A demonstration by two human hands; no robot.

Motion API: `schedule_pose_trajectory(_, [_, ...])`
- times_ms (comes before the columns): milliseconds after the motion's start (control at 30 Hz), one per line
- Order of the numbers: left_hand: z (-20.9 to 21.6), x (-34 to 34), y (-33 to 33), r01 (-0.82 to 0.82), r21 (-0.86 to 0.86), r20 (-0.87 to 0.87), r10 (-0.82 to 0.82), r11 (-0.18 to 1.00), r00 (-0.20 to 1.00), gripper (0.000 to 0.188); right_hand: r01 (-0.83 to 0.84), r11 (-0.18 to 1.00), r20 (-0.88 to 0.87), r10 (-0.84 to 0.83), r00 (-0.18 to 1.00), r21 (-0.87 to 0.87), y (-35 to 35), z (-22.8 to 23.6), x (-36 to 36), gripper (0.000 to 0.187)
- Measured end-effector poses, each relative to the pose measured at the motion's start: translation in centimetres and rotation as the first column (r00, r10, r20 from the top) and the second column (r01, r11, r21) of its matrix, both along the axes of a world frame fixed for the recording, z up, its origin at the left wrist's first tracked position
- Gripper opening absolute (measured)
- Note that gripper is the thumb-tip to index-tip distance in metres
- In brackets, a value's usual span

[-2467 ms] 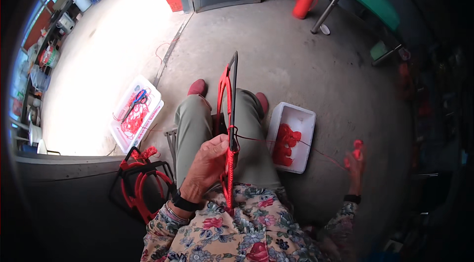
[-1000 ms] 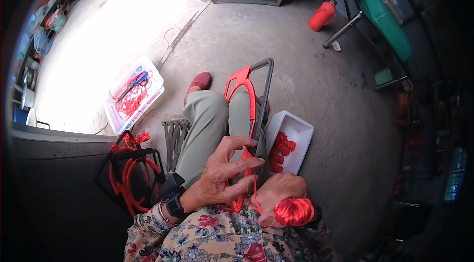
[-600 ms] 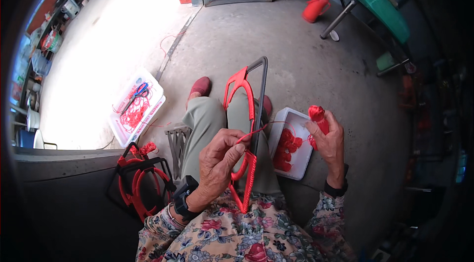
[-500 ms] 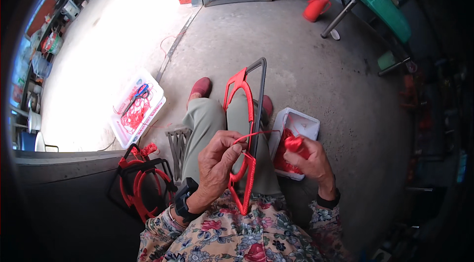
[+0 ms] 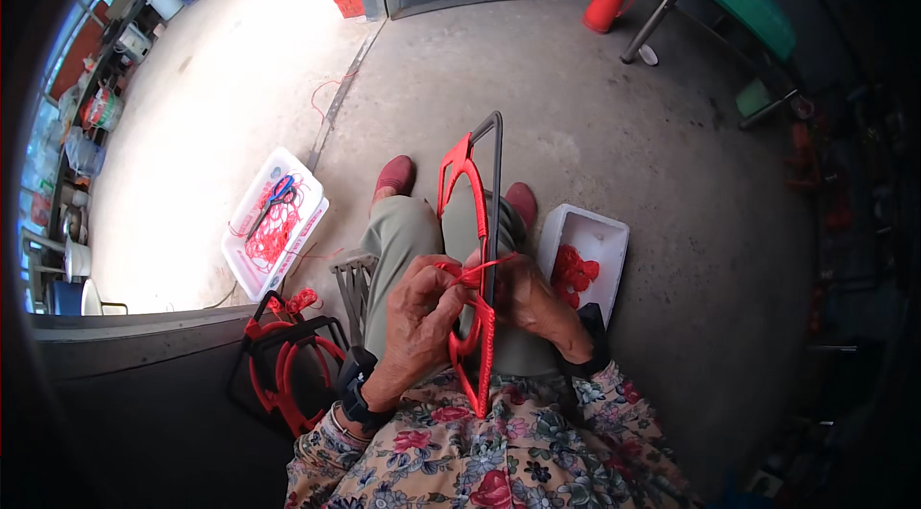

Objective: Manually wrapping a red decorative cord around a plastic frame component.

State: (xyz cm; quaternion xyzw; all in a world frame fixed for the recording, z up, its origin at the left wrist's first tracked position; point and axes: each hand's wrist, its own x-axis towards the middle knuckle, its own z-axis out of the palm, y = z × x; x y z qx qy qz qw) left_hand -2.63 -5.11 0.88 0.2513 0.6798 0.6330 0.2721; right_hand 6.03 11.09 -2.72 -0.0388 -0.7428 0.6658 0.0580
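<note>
Upright between my knees stands a black metal frame (image 5: 497, 173), its lower part wrapped in red cord. A red curved loop (image 5: 463, 164) is fixed along it. My left hand (image 5: 419, 312) is closed at the frame's left side, pinching red cord (image 5: 472, 271) that crosses the frame. From the other side my right hand (image 5: 539, 303) reaches up to the frame with curled fingers. Its fingertips are partly hidden behind the bar, and what they hold cannot be made out. A bit of bunched red cord shows by my left fingertips.
On the right, a white foam box (image 5: 612, 250) holds red cord. A white tray (image 5: 240, 260) with blue-handled scissors (image 5: 276, 194) and loose red cord lies at left. More red-and-black frames (image 5: 288, 360) lean by my left elbow. A red thermos (image 5: 606, 2) stands near a metal-legged table.
My right hand has come in from over the foam box to the frame, bringing the red cord bundle, which is now mostly hidden. My left hand stays at the frame.
</note>
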Motion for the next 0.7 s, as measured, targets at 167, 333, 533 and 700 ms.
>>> schedule_pose_trajectory(167, [1.7,0.0,-0.4,-0.137,0.034,-0.209,0.141,0.990,0.968,0.005,0.233,0.837,-0.141,-0.188,0.972,0.495,1.6,6.1,1.8,0.020])
schedule_pose_trajectory(333, [4.8,0.4,0.2,-0.072,0.126,-0.440,0.121,0.989,0.890,0.007,0.201,0.810,-0.128,-0.156,0.979,0.551,-0.2,11.8,0.9,0.031])
schedule_pose_trajectory(533, [5.6,-0.2,0.4,0.199,0.241,-0.384,-0.095,0.950,0.919,0.009,0.136,0.961,-0.051,-0.128,0.990,0.241,0.6,10.3,2.7,0.029])
schedule_pose_trajectory(700, [1.8,1.0,1.0,0.049,0.403,0.153,-0.120,0.914,0.981,0.016,0.367,0.683,-0.058,-0.514,0.856,-0.632,4.2,11.5,8.8,0.038])
